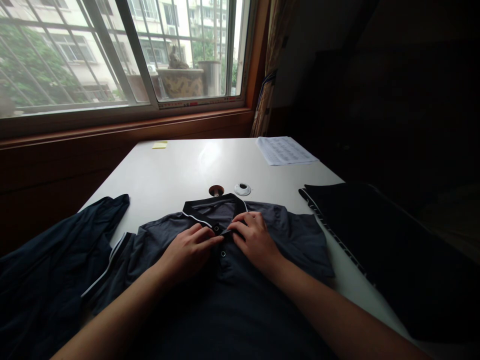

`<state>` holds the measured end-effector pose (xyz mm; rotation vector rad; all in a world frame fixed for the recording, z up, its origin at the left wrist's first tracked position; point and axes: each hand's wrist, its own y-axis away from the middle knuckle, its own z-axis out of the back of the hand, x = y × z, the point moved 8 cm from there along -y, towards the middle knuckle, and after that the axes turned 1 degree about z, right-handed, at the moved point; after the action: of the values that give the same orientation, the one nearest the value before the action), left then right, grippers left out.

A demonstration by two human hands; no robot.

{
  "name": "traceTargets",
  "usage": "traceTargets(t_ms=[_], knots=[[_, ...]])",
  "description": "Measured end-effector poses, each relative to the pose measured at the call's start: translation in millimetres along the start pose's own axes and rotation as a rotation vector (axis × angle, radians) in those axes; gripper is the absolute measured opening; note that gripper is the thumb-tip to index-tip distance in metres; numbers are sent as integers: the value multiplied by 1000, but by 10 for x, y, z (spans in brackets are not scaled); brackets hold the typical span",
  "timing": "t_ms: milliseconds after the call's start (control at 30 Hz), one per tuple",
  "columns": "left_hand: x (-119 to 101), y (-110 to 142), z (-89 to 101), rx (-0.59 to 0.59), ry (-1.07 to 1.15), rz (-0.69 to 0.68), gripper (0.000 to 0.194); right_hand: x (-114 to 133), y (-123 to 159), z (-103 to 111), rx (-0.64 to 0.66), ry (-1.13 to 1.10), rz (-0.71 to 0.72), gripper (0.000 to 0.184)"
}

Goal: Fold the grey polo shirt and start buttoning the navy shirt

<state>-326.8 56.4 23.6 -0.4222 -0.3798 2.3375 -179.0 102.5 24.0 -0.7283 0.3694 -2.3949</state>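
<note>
While the dark polo shirt [240, 295] lies front up on the white tabletop [176, 172], its collar [198, 206] towards the window [155, 55], both hands meet at the neck opening; the right hand [255, 237] is nearly closed, its thumb and fingers drawn together on a small flap of the placket; the left hand [191, 245] lies across the other side of the placket, fingers bent and close together, the index finger reaching towards the right fingertips; its thumb is hidden, so I cannot tell whether it grips the cloth or only presses on it; one button [216, 228] shows just above the left fingers, another [223, 254] below them; a dark garment [60, 255] lies to the left, near the striped sleeve, and a dark cloth [378, 240] lies to the right; beyond the collar are a round hole [216, 190] and a white ring [242, 189]; printed sheets [285, 151] and a yellow note [159, 145] lie near the far edge.
</note>
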Motion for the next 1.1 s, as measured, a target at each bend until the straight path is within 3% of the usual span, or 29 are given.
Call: traceTargets(t_ms=[467,1100], knots=[[2,2,20,-28,6,8,38,-9,1,-20,17,9,-2,16],[0,-25,-38,44,-65,64,37,-15,7,-47,30,14,-3,16]])
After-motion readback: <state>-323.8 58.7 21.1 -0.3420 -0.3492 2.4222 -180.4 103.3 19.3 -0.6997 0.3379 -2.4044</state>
